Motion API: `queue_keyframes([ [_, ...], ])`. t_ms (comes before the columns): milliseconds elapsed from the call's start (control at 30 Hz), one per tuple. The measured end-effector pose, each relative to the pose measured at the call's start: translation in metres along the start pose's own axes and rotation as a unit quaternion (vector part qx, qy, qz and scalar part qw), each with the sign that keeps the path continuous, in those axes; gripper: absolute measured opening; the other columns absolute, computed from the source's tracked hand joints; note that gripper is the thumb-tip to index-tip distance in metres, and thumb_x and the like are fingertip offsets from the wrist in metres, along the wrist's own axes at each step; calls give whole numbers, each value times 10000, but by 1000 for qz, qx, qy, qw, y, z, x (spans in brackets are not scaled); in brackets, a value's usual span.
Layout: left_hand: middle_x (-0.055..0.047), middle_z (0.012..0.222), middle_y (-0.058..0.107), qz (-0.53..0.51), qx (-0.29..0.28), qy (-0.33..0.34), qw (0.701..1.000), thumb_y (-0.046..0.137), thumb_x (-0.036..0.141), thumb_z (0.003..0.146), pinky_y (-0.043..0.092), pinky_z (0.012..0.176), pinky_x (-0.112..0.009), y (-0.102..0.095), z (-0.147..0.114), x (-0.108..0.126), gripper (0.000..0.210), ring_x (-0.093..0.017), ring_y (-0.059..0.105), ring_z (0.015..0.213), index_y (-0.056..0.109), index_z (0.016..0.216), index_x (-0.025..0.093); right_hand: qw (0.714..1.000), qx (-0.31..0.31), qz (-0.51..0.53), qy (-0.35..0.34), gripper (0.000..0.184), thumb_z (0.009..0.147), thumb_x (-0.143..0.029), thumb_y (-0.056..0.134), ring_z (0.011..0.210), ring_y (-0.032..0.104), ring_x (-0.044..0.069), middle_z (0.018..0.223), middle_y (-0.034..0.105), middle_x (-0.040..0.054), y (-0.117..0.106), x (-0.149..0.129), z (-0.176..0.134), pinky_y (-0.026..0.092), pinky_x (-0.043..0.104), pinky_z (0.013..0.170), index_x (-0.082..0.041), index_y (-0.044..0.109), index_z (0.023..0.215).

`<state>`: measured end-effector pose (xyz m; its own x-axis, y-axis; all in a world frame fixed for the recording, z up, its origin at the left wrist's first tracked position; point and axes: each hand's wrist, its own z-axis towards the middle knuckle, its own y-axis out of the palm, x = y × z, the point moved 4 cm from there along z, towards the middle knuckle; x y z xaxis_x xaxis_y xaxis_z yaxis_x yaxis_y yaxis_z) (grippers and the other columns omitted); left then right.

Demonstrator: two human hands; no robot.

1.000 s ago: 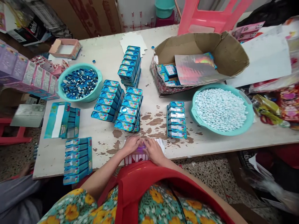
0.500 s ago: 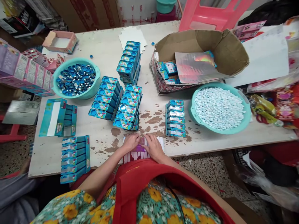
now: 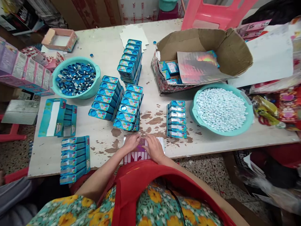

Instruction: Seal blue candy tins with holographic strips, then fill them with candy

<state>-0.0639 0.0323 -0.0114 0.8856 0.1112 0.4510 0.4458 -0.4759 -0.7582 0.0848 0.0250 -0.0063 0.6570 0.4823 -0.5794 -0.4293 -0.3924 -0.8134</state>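
Observation:
Close to the table's front edge lies a flat sheet with purple, white and dark pink stripes (image 3: 139, 156). My left hand (image 3: 132, 143) is on the left of it, fingers bent and close together at its upper part. My right hand (image 3: 154, 148) rests opposite, its thumb and curled fingers pressed on the same sheet. Their fingertips nearly meet; what lies under them is partly hidden. Ahead stand rows of blue caramel boxes with round recesses on top (image 3: 127, 108). To the right is a short row of blue boxes with shiny strips (image 3: 176, 119).
A turquoise basin of small blue lids (image 3: 98, 73) stands left, another with pale candies (image 3: 194, 110) right. Behind is a cut cardboard carton (image 3: 199, 39). More blue boxes (image 3: 74, 160) reach over the front-left edge. A person's grey sleeve (image 3: 16, 194) shows lower left.
Both hands stay on the striped sheet with hardly any movement. The view has shifted slightly. At the lower left, the other person's arm has moved and more of a red stool shows.

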Motion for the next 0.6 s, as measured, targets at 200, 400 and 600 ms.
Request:
queue_keyframes([
  [200,-57,832,678,-14,-9,-20,1000,377,276,896,355,665,-254,3,-2,-4,291,-200,601,778,639,815,180,999,-39,-2,-16,434,854,-220,575,1198,461,285,1313,516,148,13,-3,1,425,458,974,-148,498,1275],
  [400,-41,822,679,-29,-12,-30,999,384,281,898,371,685,-248,4,3,-4,284,-190,604,788,635,798,192,998,-25,23,-44,138,829,-148,577,1187,456,263,1288,524,139,3,-3,-6,430,431,951,-160,623,959],
  [600,-94,945,664,-8,45,-27,999,377,262,913,377,872,-333,-1,-1,5,276,-232,584,944,637,893,173,996,10,92,21,93,856,-156,524,769,548,192,771,611,45,-24,-2,-1,443,313,705,-194,569,784],
])
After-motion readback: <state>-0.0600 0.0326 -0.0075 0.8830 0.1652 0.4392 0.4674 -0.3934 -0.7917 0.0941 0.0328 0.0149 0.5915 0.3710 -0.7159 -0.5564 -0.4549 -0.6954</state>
